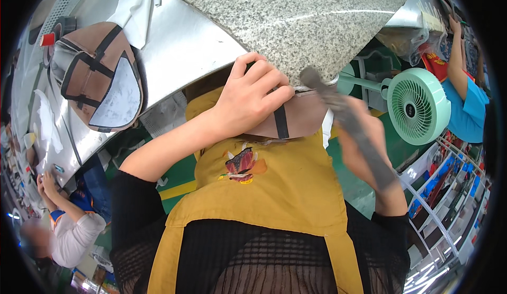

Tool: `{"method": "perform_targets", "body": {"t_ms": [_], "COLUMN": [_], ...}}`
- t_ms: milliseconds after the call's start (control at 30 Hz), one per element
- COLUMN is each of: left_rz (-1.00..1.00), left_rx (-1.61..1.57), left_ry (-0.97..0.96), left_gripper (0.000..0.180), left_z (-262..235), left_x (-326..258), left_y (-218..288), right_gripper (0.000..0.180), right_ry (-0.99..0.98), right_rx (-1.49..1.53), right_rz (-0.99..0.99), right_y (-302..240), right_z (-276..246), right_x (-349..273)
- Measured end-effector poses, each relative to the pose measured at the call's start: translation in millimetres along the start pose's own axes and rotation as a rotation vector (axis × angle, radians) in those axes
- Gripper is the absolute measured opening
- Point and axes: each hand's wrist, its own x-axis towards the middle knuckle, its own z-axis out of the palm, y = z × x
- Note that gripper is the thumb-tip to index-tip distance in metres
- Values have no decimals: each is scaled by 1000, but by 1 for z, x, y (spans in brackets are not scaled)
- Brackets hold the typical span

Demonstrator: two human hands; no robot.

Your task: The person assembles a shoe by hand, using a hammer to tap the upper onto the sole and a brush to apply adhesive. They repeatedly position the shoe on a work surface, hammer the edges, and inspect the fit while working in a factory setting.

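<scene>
My left hand (pixel 253 96) is closed over the upper edge of a brown panel (pixel 308 115) with a black strip across it, its fingers bent at the near edge of a speckled stone slab (pixel 296 19). The panel hangs between that edge and my mustard apron. My right hand (pixel 364 135), smeared by motion, grips a dark, worn hammer (pixel 351 120). The hammer's blunt head is up beside the panel's right end, close to the slab's corner, and its handle runs back past my wrist. I cannot tell whether the head touches the panel.
Left of the slab, a brown bag piece (pixel 103 77) with black strips and a white patch rests on a metal tabletop (pixel 182 56), near a white cloth (pixel 136 9). A green fan (pixel 417 106) stands at right. Other people work at far left and far right, near a wire rack (pixel 449 188).
</scene>
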Motion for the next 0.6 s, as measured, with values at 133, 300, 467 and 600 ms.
{"method": "perform_targets", "body": {"t_ms": [133, 300, 467, 600], "left_rz": [-45, -155, -173, -230], "left_rx": [-19, -115, -198, -267], "left_ry": [-10, -14, -98, -152], "left_gripper": [19, 20, 20, 20], "left_z": [-1, -1, -18, -32], "left_x": [-3, 0, 2, -4], "left_y": [4, 5, 16, 24], "right_gripper": [38, 26, 27, 32], "right_ry": [-58, 125, 316, 350], "right_rx": [142, 65, -338, -440], "right_rz": [61, 25, -111, -288], "right_y": [1, 19, 58, 37], "right_z": [-6, -21, -26, -23], "right_x": [5, 32, 74, 61]}}
